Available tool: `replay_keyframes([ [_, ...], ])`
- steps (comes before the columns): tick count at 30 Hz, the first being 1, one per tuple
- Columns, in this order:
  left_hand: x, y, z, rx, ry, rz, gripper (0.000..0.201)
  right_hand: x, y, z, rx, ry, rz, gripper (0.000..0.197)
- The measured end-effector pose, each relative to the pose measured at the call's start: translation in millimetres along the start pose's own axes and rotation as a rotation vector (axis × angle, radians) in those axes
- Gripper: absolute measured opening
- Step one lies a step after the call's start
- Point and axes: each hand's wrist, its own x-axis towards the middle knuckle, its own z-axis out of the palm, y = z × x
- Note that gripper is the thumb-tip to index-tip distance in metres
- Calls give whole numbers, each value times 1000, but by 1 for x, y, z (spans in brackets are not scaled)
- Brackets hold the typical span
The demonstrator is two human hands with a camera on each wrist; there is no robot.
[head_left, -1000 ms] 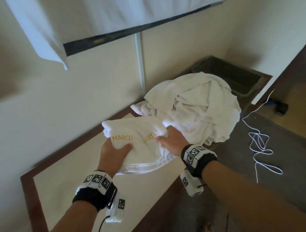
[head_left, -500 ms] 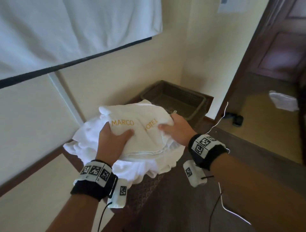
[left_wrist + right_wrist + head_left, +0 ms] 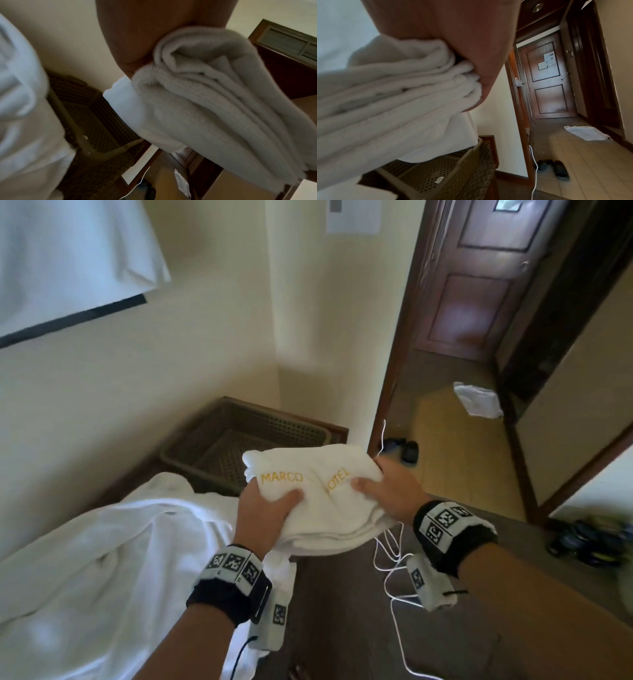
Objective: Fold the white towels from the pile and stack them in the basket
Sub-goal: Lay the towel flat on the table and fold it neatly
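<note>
Folded towel (image 3: 318, 501) gripped at both ends: left hand (image 3: 263, 511), right hand (image 3: 394, 491). Basket (image 3: 191, 446) beyond fingers, apparently empty. Unfolded pile (image 3: 102, 559) left of fingers remains.

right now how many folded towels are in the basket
0. The basket shows only bare mesh floor. The one folded towel is held in the air between the left hand and right hand, not yet set down; its far corner is hidden behind that towel.
</note>
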Motion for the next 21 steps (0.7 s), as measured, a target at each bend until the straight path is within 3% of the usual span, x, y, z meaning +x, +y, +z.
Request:
replay_keyframes([
  [6,98,3,52,-33,41,-71,39,122,3,-25,-165,-65,-23,33],
  [13,189,-7,41,-161,139,-319,30,262,-25,5,-209,-268,-129,31],
  [17,239,-26,27,-110,185,-451,62,344,-39,47,-195,-443,-176,34],
  [21,287,-47,21,15,267,-527,37,420,-55,88,-233,-565,-204,26],
])
